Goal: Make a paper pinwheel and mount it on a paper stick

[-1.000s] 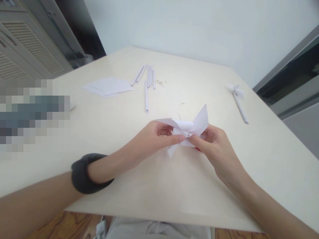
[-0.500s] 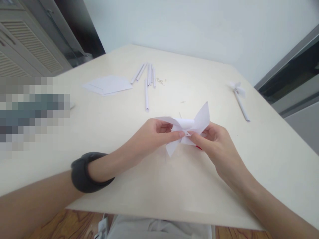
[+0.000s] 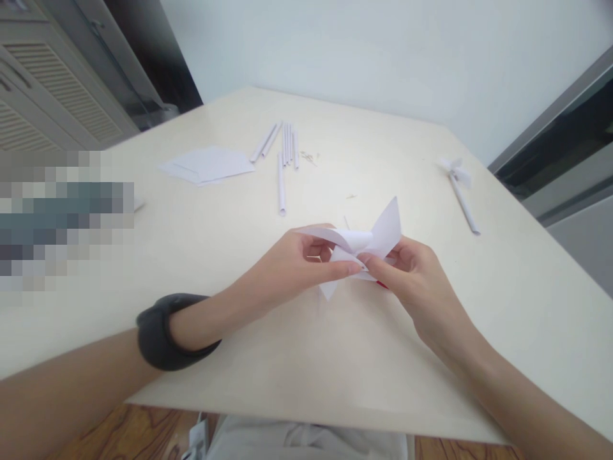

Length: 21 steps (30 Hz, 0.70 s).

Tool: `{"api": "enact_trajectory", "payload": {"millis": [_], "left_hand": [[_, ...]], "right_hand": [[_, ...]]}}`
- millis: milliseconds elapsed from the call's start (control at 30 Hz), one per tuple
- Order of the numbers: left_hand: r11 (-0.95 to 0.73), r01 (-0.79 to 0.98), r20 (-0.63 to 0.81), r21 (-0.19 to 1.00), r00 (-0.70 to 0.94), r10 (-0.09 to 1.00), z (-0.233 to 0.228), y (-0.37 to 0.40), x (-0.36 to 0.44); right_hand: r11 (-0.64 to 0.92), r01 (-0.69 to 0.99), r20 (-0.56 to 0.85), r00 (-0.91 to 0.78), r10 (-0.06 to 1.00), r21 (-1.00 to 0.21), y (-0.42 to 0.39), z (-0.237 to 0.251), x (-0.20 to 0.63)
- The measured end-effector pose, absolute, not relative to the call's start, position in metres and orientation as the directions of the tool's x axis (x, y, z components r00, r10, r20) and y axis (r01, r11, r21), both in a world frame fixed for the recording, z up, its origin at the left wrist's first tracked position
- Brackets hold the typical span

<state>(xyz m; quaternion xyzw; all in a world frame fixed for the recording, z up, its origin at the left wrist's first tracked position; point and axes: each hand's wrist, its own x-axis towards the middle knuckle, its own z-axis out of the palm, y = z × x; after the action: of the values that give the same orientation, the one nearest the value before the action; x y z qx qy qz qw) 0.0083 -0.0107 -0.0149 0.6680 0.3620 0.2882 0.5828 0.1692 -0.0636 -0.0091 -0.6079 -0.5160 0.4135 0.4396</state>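
Observation:
A white paper pinwheel (image 3: 357,240) is held between my two hands, just above the table near its front. My left hand (image 3: 311,255), with a black band on the wrist, pinches it from the left, thumb lying across the lower blade. From the other side my right hand (image 3: 407,265) grips it, thumb pressed near the centre. One blade stands up at the right and another points down at the left. Below the right thumb shows a small red thing (image 3: 383,285), mostly hidden. Behind the pinwheel lies a thin pin-like piece (image 3: 347,222).
Rolled paper tubes (image 3: 281,185) lie at the back middle beside small thin pieces (image 3: 307,157). Left of them is a stack of paper sheets (image 3: 211,165). A pinwheel on a paper stick (image 3: 463,201) lies at the right. The table (image 3: 287,370) meets a wall behind.
My left thumb has moved slightly down, bending the lower left blade in over the pinwheel's centre. The right hand has barely shifted.

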Motion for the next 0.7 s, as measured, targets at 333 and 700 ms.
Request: {"api": "enact_trajectory", "payload": {"millis": [333,700], "left_hand": [[-0.105,0.136,0.000,0.985,0.614,0.790,-0.016,-0.010,0.008],[-0.038,-0.010,0.036,0.999,0.636,0.771,-0.013,-0.011,0.009]], "right_hand": [[-0.091,0.235,-0.068,0.106,0.992,-0.968,-0.065,-0.008,0.169],[-0.076,0.211,-0.048,0.134,0.990,-0.974,-0.058,-0.012,0.181]]}}
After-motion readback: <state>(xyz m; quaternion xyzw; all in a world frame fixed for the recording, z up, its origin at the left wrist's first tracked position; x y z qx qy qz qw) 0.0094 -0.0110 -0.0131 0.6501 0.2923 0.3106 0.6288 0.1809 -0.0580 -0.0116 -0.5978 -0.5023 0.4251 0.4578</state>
